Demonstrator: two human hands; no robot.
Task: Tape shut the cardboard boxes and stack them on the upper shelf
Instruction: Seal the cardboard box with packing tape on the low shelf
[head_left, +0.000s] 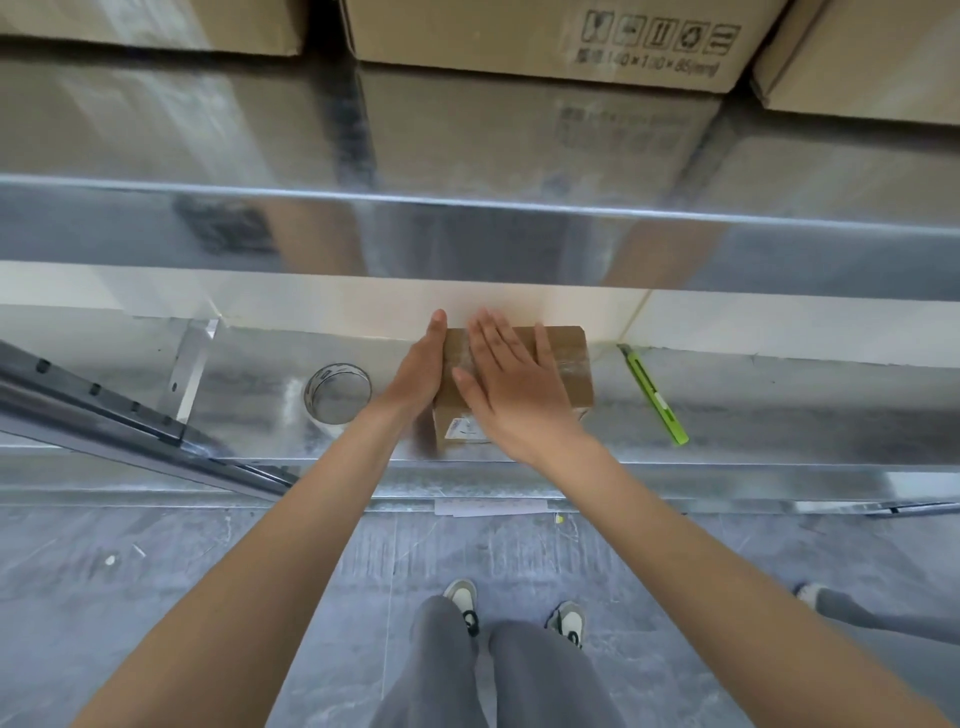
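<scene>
The right hand (511, 382) is lying flat, fingers straight, on the box (563, 364). The left hand (423, 364) is pressing open-palmed against its side.

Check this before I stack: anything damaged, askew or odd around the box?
Nothing stands out. The small cardboard box sits flat and intact on the lower shelf, tape roll left, green utility knife right.

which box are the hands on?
The small cardboard box on the lower shelf, between the tape roll and green cutter. Left hand flat on its side, right hand on top. Upper-shelf boxes are untouched.
</scene>
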